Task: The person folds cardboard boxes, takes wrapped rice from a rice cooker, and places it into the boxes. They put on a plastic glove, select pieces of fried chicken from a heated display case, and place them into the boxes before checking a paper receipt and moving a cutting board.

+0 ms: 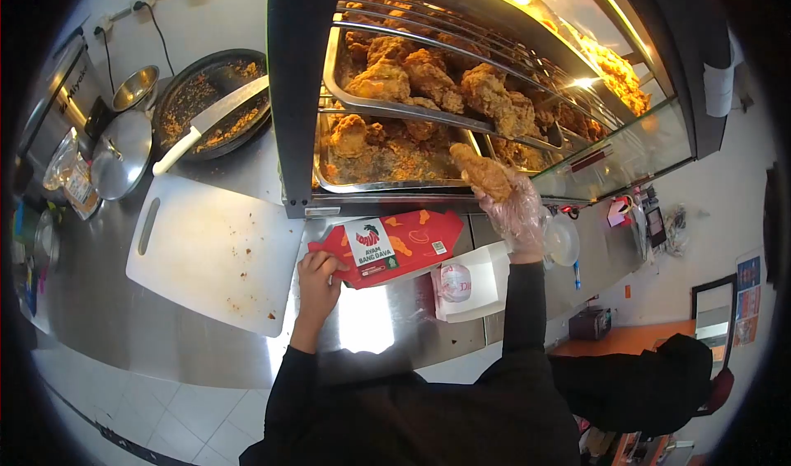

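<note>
**Fried chicken piece (480, 172) held in your gloved right hand (519, 215)**

You have the piece just in front of the lower tray (387, 188) of the display cabinet (297, 79), its far end pointing up and left. Your right hand is closed around its near end; your left hand (321, 276) lies with bent fingers on the left end of the red carton (412, 239), though you cannot tell from here whether it pinches or only presses.

To hold it well, keep the grip firm but light, since that coating looks ready to flake under a squeeze. Give the tray rim and the cabinet's glass panel (634, 146) a wide berth, and leave the food to the gloved side, because your left hand is bare. A steady left hand should stop the light carton sliding.

The piece is oblong, with a rough, golden-brown crust. Your glove is thin, clear, wrinkled plastic. The carton looks like smooth printed card, angular at its ends; beside it, the white box section (493, 281) holds a rounded, paper-wrapped bundle (453, 282). The trays are shiny metal, the lower one strewn with crumbs. Farther left on the polished steel worktop (222, 359) lie a flat white cutting board (206, 252) and a round dark pan (161, 107) with a knife (231, 107) across it.
</note>
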`<state>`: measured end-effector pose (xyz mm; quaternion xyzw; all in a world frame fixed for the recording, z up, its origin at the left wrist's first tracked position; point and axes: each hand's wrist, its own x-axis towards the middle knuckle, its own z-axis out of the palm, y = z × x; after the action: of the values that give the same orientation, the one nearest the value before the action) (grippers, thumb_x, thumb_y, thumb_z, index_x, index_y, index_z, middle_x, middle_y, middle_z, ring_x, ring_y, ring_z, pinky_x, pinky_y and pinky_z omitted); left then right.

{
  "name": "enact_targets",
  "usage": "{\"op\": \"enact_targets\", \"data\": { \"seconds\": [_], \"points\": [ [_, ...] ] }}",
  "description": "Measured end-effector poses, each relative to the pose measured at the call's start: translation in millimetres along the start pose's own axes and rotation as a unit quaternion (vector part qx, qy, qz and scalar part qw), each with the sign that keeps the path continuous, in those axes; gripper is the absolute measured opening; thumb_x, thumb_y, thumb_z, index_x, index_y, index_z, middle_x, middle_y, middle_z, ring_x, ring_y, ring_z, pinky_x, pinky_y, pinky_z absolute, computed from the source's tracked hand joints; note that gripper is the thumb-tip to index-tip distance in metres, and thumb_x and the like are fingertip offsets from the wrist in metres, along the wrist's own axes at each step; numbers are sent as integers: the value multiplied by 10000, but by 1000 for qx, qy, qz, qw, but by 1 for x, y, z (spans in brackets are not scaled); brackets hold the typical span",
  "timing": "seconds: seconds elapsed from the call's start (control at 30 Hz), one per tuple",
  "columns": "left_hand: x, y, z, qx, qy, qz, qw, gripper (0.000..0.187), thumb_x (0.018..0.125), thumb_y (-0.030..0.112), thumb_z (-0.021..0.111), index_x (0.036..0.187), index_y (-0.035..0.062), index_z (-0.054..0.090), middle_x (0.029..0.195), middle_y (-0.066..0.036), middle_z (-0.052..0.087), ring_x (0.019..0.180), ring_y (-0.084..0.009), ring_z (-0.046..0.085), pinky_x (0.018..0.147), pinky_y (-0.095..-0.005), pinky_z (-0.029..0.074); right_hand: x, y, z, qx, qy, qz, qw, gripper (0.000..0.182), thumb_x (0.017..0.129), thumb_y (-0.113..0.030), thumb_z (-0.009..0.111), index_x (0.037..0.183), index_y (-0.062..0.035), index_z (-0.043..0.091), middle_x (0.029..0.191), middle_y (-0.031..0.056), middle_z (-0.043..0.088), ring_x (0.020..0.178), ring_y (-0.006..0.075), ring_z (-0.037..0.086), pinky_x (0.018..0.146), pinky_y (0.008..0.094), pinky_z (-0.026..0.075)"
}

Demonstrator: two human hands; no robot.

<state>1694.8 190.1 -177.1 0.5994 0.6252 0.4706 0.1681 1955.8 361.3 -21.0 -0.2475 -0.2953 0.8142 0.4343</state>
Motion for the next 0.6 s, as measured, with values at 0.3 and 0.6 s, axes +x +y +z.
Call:
{"op": "enact_targets", "data": {
  "seconds": [0.3, 0.6],
  "points": [
    [2, 3, 1, 3, 10, 18, 1000, 198, 564, -22, 559, 713, 107, 567, 788, -24, 496, 846, -245, 456, 753, -355, 326, -60, -20, 14, -42, 14, -146, 988, 576, 755, -276, 513, 1174, 85, 353, 1119, 251, 425, 837, 293, 493, 599, 277, 418],
    [6, 1, -4, -2, 5, 33, 999, 189, 564, -13, 558, 708, 109, 556, 793, -18, 501, 829, -229, 459, 740, -350, 328, 39, 13, 19, -853, 169, -194, 455, 275, 720, -288, 548, 879, -65, 560, 766, 108, 562, 701, 253, 539, 577, 341, 424]
  ]
}}
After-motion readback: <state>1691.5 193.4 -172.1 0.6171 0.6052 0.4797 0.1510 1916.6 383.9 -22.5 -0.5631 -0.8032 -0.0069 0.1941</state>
